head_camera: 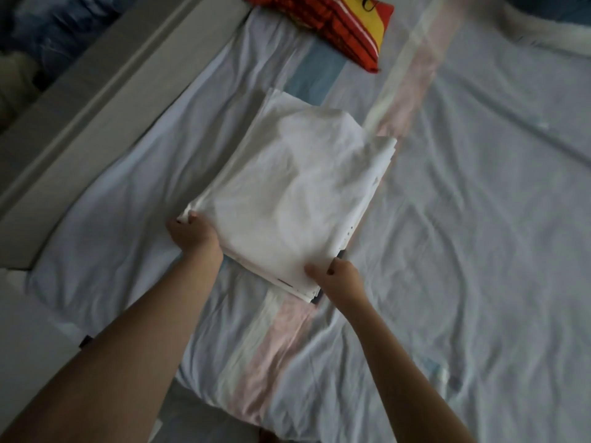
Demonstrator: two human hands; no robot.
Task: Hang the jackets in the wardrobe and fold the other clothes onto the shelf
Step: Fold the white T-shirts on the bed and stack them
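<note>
Folded white garment [287,193] lies on the striped bedsheet [479,219], long axis running away from me and leaning right, my left hand [192,233] and right hand [339,276] each pinching a near corner; black marks on the red-yellow pillow [335,24] too blurred to read.

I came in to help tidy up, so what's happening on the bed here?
A person holds a folded white garment flat on the bed sheet. The left grip pinches its near left corner and the right grip its near right corner. A red and yellow pillow lies beyond.
</note>
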